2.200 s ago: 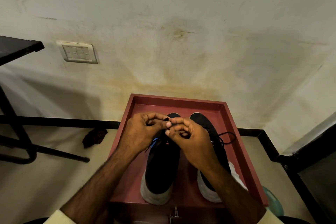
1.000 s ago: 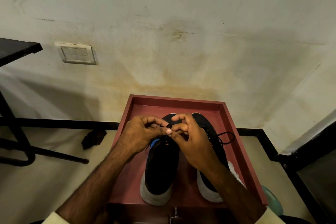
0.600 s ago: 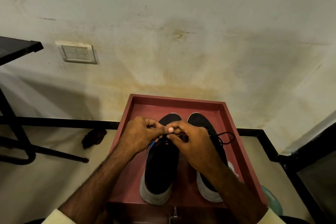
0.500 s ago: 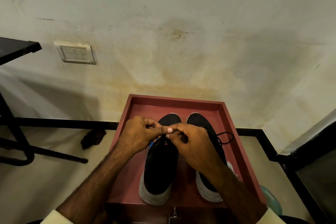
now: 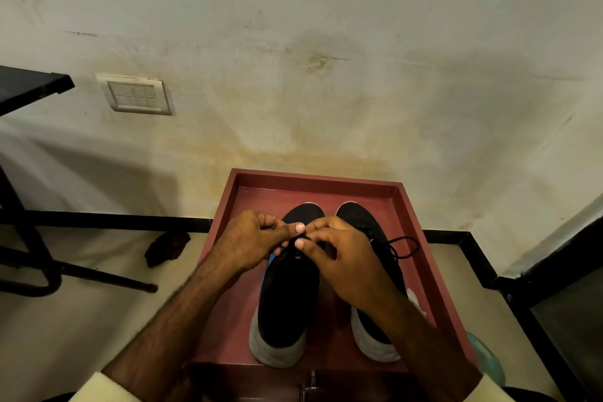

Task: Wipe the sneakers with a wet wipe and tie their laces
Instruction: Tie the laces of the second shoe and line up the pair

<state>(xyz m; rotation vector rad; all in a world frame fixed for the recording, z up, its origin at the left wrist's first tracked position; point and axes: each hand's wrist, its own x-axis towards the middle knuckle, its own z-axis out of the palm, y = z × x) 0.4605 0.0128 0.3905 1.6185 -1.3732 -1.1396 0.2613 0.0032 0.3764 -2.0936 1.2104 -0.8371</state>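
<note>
Two black sneakers with white soles stand side by side, toes away from me, in a dark red tray [image 5: 414,222]. Over the left sneaker [image 5: 287,303] my left hand [image 5: 248,241] and my right hand [image 5: 339,258] meet, fingers curled, pinching its black lace between fingertips. The lace itself is mostly hidden under my fingers. The right sneaker [image 5: 368,219] is partly covered by my right forearm; its tied lace loop [image 5: 404,246] sticks out to the right. A white wipe [image 5: 416,300] peeks out beside that shoe's heel.
The tray sits against a stained wall with a switch plate [image 5: 135,96]. A black table frame [image 5: 29,254] stands at the left, a dark rag [image 5: 166,246] lies on the floor near it. A teal object [image 5: 486,359] is at the tray's right front corner.
Both hands stayed over the left sneaker, working the lace; they dropped slightly lower and closer together, fingertips now touching.
</note>
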